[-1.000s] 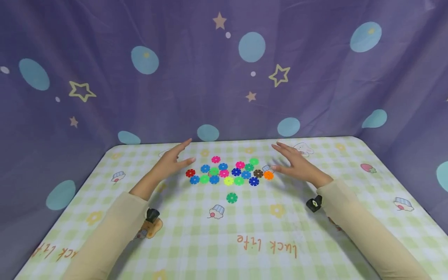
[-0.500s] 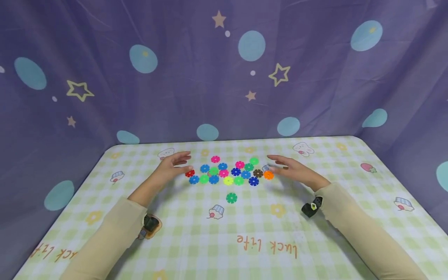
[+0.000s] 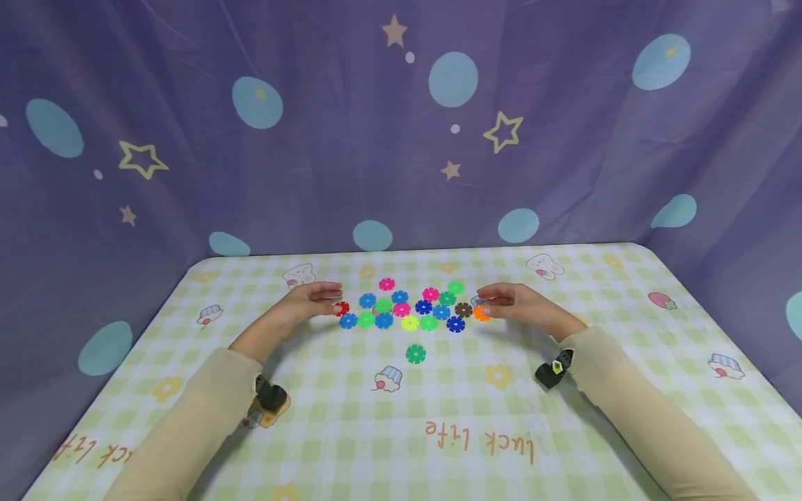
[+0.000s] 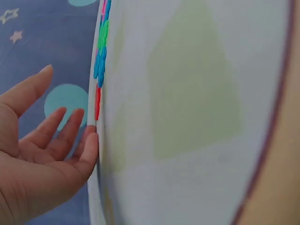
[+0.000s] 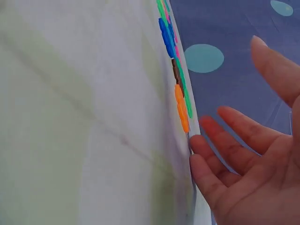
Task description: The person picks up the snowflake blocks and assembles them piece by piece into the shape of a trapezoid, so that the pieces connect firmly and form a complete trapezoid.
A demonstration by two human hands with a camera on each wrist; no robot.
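Several coloured notched plastic discs lie flat in a loose cluster on the checked tablecloth [image 3: 351,431]. My left hand [image 3: 305,304] is at the cluster's left end, its thumb over the edge of a red disc [image 3: 342,307]. At the right end my right hand [image 3: 523,306] is beside an orange disc [image 3: 482,314], its thumb partly over it. Both hands face each other with relaxed, slightly bent fingers and hold nothing. In the left wrist view the little-finger side of the left hand [image 4: 51,159] is at the cloth; the right hand [image 5: 258,164] looks the same in its own view.
A green disc [image 3: 416,354] lies apart, nearer to me than the cluster. Behind the table's far edge hangs a purple curtain [image 3: 313,181] with stars and blue ovals. A small black device [image 3: 272,395] is strapped on the left wrist and another [image 3: 551,372] on the right.
Both hands have come down to the tabletop beside the cluster. Their fingers, spread and raised before, are now lower and slightly bent. The discs have not moved.
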